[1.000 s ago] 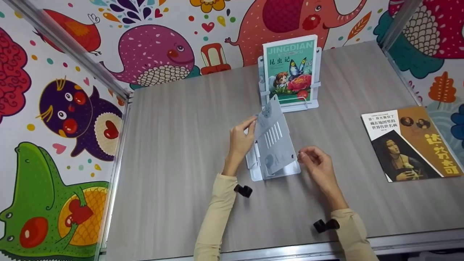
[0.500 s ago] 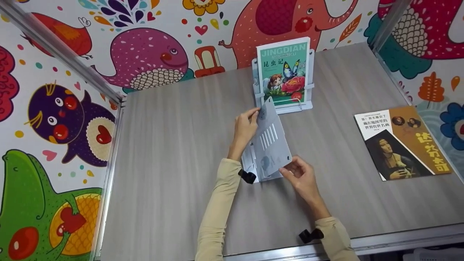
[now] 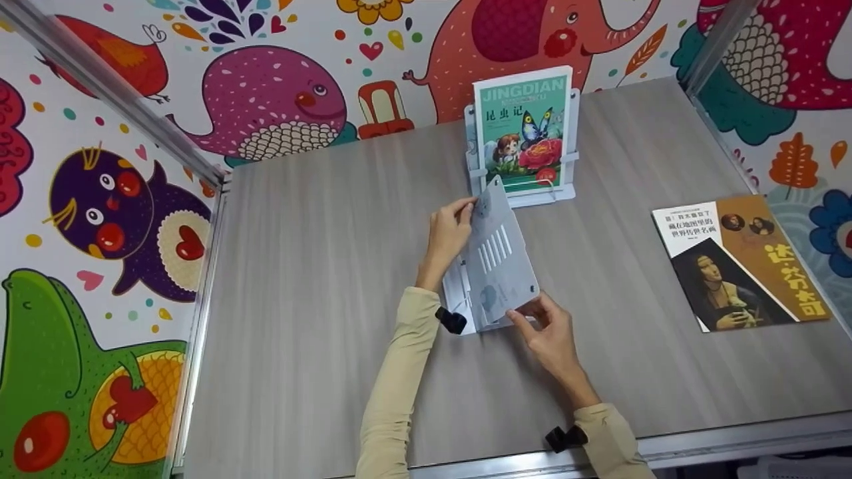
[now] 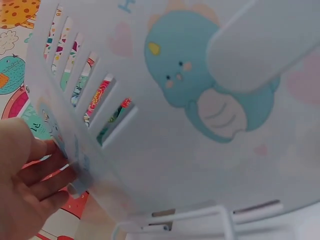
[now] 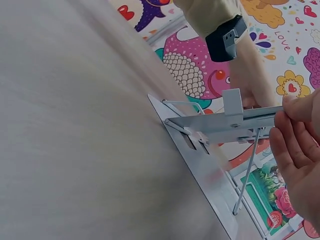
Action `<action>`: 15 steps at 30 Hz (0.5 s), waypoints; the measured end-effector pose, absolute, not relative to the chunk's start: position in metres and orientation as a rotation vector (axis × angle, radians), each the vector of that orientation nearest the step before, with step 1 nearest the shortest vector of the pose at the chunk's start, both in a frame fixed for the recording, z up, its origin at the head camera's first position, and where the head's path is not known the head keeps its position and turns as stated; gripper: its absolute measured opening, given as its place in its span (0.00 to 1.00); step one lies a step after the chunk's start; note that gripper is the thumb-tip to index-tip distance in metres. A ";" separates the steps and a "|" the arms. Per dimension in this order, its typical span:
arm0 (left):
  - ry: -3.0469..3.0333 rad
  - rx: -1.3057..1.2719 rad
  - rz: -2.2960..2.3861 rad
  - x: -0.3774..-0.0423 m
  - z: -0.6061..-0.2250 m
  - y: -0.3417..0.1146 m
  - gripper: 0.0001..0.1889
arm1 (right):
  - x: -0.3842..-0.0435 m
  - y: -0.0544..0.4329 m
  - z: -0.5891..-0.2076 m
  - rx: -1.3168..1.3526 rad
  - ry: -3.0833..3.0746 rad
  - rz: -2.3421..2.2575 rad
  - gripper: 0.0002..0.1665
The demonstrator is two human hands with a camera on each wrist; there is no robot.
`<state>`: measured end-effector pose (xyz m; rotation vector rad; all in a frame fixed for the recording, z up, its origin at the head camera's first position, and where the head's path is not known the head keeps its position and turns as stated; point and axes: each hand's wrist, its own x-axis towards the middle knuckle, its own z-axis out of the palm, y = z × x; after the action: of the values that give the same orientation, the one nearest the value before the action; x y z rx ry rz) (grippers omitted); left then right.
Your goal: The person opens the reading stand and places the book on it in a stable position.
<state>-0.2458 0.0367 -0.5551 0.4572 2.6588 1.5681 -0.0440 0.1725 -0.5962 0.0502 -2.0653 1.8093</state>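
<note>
A pale grey metal book stand (image 3: 500, 263) with slots and a printed blue cartoon dinosaur (image 4: 187, 65) stands on the table, its panel raised at an angle from the base (image 5: 200, 167). My left hand (image 3: 448, 236) pinches the panel's far left edge; in the left wrist view its fingers (image 4: 47, 182) lie along that edge. At the near right corner, my right hand (image 3: 549, 332) holds the panel between thumb and fingers, which the right wrist view shows closely. A thin wire support (image 5: 247, 170) runs between panel and base.
Just behind, a second stand (image 3: 568, 159) carries an upright green book (image 3: 526, 133) with a butterfly cover. A brown and white painting book (image 3: 739, 266) lies flat on the right of the table (image 3: 319, 299). Cartoon-printed walls enclose the back and sides.
My right hand has moved left from beside the stand and now holds the panel's near corner. My left hand has slid slightly farther up the panel's edge. The head view has shifted a little.
</note>
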 end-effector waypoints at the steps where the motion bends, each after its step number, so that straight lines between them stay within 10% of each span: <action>1: 2.657 0.458 1.565 -0.246 -0.555 0.035 0.16 | -0.045 0.172 -0.597 0.050 -2.074 1.791 0.21; 15: 2.718 0.345 1.638 -0.244 -0.561 -0.001 0.14 | -0.058 0.190 -0.590 -0.052 -2.054 1.706 0.10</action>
<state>-0.2443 -0.0006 -0.5612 0.3446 2.7178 1.6375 -0.0578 0.1896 -0.5899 -0.0515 -2.0540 1.7061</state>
